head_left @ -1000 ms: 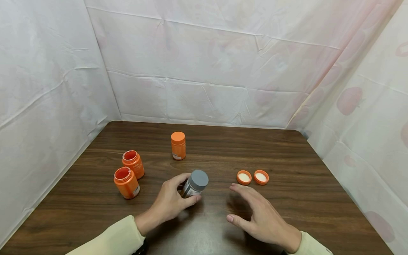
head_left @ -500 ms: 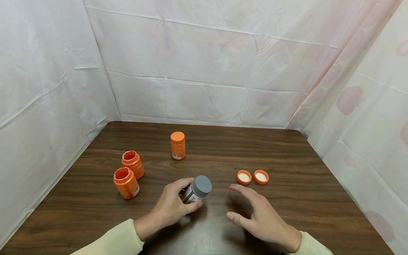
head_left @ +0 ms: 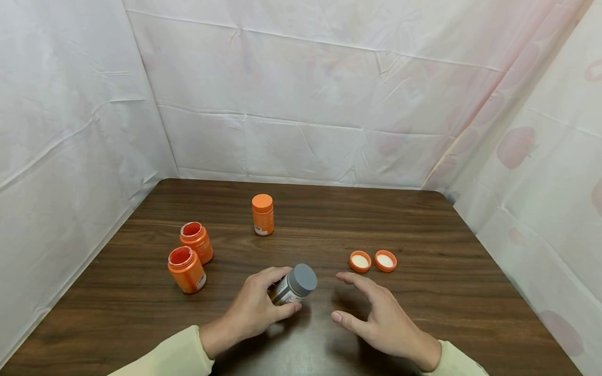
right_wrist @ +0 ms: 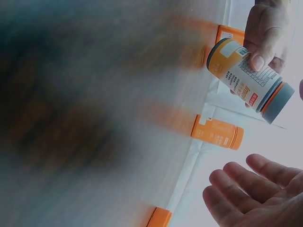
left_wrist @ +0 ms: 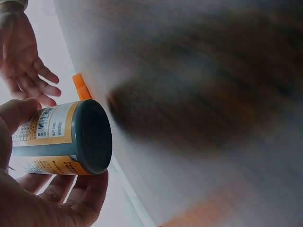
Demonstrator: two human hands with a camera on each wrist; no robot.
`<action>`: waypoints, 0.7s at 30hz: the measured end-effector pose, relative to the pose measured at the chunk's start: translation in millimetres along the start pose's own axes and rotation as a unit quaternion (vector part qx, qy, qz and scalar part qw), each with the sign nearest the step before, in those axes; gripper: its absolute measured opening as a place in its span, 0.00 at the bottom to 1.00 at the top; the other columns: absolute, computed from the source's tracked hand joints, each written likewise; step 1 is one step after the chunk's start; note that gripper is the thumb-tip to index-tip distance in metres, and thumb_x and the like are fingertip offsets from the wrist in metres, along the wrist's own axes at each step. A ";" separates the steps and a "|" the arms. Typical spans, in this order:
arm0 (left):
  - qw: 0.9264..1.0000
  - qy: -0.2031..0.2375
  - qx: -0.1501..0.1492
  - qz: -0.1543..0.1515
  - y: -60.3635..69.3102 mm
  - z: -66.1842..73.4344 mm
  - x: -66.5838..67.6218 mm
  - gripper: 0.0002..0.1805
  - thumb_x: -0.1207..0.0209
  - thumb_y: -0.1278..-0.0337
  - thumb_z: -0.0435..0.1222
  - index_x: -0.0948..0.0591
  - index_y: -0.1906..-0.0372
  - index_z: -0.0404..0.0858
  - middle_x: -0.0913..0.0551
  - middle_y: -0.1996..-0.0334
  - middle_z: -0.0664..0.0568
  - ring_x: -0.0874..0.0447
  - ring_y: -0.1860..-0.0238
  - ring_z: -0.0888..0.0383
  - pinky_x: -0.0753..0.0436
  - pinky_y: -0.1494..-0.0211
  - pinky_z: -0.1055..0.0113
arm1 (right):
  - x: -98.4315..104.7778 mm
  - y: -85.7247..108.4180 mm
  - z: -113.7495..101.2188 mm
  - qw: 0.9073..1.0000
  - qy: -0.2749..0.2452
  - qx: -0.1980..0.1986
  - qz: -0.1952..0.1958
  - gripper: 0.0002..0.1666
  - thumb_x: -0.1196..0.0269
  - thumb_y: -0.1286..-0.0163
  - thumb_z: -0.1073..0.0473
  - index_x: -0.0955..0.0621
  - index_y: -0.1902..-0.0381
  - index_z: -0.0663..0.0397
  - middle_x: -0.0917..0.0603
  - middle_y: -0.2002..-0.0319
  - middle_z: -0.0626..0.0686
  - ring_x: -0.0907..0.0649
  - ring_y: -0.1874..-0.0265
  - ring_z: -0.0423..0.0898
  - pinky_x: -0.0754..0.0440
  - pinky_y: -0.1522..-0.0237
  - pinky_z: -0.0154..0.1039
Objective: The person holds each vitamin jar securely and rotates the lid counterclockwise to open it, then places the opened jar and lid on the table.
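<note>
My left hand [head_left: 256,308] grips a grey-capped bottle [head_left: 293,286] with a white and orange label, tilted with its cap toward the right hand. In the left wrist view the bottle's dark base [left_wrist: 97,137] is off the table, thumb on one side and fingers beneath. To the right, my right hand [head_left: 388,321] hovers over the table with fingers spread and nothing in them. Its fingers [right_wrist: 246,189] look relaxed in the right wrist view, apart from the bottle. Beyond it lie two orange caps [head_left: 360,261], their white liners facing up.
Two uncapped orange bottles [head_left: 187,270] stand close together at the left. A capped orange bottle [head_left: 263,215] stands farther back on the dark wooden table [head_left: 400,219]. White cloth [head_left: 301,94] hangs around the back and sides.
The left hand has shifted slightly right and nearer, tilting the grey-capped bottle further toward the right hand. My right hand has barely moved.
</note>
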State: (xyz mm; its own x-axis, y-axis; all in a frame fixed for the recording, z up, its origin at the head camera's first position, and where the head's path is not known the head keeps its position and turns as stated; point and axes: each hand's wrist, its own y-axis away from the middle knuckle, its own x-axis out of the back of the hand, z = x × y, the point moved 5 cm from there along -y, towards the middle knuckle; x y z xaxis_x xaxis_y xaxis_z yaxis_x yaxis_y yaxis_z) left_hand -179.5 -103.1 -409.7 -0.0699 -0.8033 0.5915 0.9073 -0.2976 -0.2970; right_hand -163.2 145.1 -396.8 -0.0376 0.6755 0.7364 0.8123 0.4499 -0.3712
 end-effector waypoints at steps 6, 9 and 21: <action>1.000 -0.004 -0.012 -0.011 0.4 2.6 -1.9 0.31 0.19 0.56 0.38 0.16 0.43 0.54 0.17 0.55 0.67 0.20 0.58 0.65 0.19 0.55 0.65 | -2.1 -1.9 0.2 1.000 -0.009 -0.007 0.005 0.36 0.27 0.36 0.41 0.25 0.32 0.36 0.20 0.39 0.35 0.19 0.42 0.43 0.20 0.44 0.48; 1.000 -0.009 -0.017 -0.016 0.6 5.1 -2.7 0.30 0.19 0.56 0.38 0.16 0.43 0.54 0.17 0.54 0.66 0.20 0.57 0.64 0.19 0.55 0.65 | -3.3 -3.3 0.4 1.000 -0.021 -0.015 0.005 0.36 0.27 0.36 0.41 0.25 0.32 0.36 0.20 0.39 0.36 0.18 0.44 0.45 0.19 0.45 0.48; 0.999 -0.015 -0.022 -0.037 0.7 13.9 -8.2 0.27 0.20 0.55 0.39 0.16 0.48 0.60 0.18 0.58 0.68 0.23 0.57 0.63 0.21 0.56 0.65 | -10.6 -6.1 -0.1 0.997 -0.079 -0.028 -0.002 0.35 0.26 0.36 0.43 0.25 0.33 0.37 0.19 0.41 0.37 0.17 0.46 0.49 0.19 0.45 0.51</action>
State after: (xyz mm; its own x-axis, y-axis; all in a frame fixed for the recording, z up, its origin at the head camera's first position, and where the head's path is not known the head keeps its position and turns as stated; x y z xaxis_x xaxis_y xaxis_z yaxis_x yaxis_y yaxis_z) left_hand -172.5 -89.6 -404.4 -0.1235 -0.7628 0.6348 0.8814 -0.3783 -0.2830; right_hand -167.6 135.1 -402.3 -0.1278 0.7590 0.6384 0.8427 0.4225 -0.3337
